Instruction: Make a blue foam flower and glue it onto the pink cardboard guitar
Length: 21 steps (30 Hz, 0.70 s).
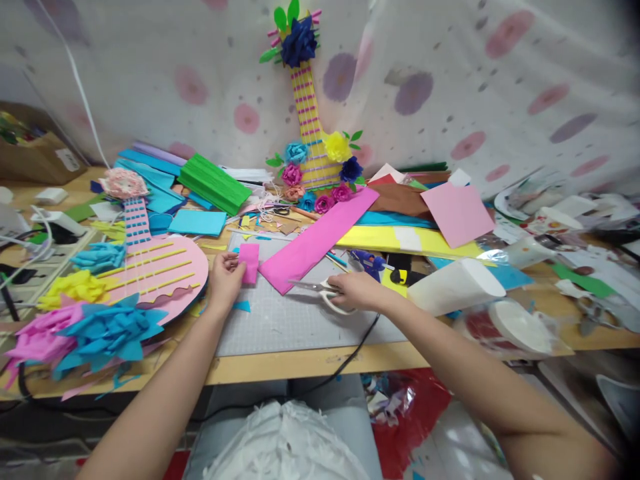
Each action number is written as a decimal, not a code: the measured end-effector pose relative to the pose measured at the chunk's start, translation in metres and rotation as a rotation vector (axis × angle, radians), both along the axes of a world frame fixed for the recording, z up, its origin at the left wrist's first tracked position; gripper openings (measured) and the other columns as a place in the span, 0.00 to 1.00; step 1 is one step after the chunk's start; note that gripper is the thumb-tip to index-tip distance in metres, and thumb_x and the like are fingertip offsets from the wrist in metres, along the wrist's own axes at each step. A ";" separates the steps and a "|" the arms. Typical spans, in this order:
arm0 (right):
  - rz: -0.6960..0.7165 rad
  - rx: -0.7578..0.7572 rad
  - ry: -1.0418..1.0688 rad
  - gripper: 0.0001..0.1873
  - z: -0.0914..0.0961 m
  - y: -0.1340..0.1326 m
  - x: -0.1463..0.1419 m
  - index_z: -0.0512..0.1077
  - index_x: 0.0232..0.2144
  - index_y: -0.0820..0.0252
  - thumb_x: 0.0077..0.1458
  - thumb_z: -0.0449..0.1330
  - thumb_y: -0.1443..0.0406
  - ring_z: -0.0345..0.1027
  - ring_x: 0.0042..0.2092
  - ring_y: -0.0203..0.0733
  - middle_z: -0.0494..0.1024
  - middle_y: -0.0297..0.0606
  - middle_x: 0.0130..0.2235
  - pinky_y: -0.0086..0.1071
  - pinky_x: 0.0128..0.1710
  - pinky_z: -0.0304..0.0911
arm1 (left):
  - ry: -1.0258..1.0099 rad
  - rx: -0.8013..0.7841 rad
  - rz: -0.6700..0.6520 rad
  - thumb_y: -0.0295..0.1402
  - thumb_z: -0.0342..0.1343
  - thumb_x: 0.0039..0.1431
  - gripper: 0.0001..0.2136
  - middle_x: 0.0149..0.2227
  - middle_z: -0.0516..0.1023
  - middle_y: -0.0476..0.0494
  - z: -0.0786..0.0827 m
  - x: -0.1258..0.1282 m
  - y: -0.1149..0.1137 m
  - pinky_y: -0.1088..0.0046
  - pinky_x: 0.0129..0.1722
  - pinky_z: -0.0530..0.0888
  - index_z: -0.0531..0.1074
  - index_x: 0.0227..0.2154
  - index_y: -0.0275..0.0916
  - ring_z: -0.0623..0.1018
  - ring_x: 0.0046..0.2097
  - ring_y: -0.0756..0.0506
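Note:
My left hand [223,281] pinches a small folded piece of pink paper [249,262] over the grey cutting mat [285,320]. My right hand [356,291] grips white-handled scissors [320,289], blades pointing left toward the small piece. A long pink crepe strip [320,239] lies diagonally across the mat just beyond both hands. A pink cardboard guitar [155,272] with yellow strings lies left of my left hand.
Paper flowers in yellow, blue and pink [95,320] cover the left table edge. A decorated yellow guitar [311,127] leans on the wall. Green [213,181], blue and yellow paper sheets, a blue glue gun [367,261], a white paper cone [455,285] and a black cable [345,357] surround the mat.

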State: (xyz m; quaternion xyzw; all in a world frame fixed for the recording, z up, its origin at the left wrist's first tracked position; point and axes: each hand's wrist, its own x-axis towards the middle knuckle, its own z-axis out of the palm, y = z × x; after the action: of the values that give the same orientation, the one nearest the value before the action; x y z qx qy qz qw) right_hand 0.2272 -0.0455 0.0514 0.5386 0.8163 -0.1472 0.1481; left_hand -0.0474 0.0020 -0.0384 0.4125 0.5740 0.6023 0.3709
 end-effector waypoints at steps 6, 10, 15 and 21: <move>0.121 0.046 -0.077 0.09 -0.001 0.000 -0.001 0.71 0.32 0.61 0.45 0.57 0.65 0.70 0.40 0.49 0.75 0.47 0.39 0.32 0.32 0.59 | -0.130 -0.016 0.055 0.27 0.59 0.38 0.15 0.28 0.70 0.50 0.006 0.001 0.002 0.77 0.29 0.69 0.63 0.32 0.38 0.73 0.29 0.52; 0.024 0.035 0.119 0.10 0.007 0.012 -0.007 0.71 0.33 0.61 0.46 0.58 0.63 0.70 0.42 0.51 0.75 0.46 0.38 0.37 0.40 0.61 | -0.133 -0.004 0.067 0.26 0.59 0.40 0.15 0.29 0.70 0.49 0.007 -0.001 0.001 0.77 0.29 0.70 0.62 0.33 0.38 0.73 0.30 0.52; -0.704 -0.038 0.835 0.18 -0.012 0.028 -0.020 0.62 0.43 0.60 0.48 0.58 0.64 0.69 0.42 0.40 0.71 0.44 0.43 0.35 0.41 0.67 | -0.037 0.044 0.057 0.25 0.57 0.43 0.14 0.32 0.70 0.47 -0.001 -0.003 0.002 0.75 0.32 0.72 0.61 0.34 0.38 0.75 0.33 0.51; -1.195 -0.056 1.475 0.27 -0.031 0.047 -0.044 0.54 0.46 0.58 0.45 0.59 0.74 0.68 0.30 0.31 0.66 0.33 0.35 0.29 0.30 0.71 | 0.007 0.084 0.052 0.25 0.57 0.45 0.13 0.32 0.70 0.48 -0.007 -0.005 0.001 0.76 0.34 0.71 0.62 0.35 0.38 0.75 0.34 0.52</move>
State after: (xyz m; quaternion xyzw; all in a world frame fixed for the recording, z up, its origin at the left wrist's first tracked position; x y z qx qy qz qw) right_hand 0.1836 0.0019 0.0207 0.6347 0.2894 -0.5212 -0.4916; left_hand -0.0521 0.0035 -0.0455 0.4147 0.5600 0.6338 0.3358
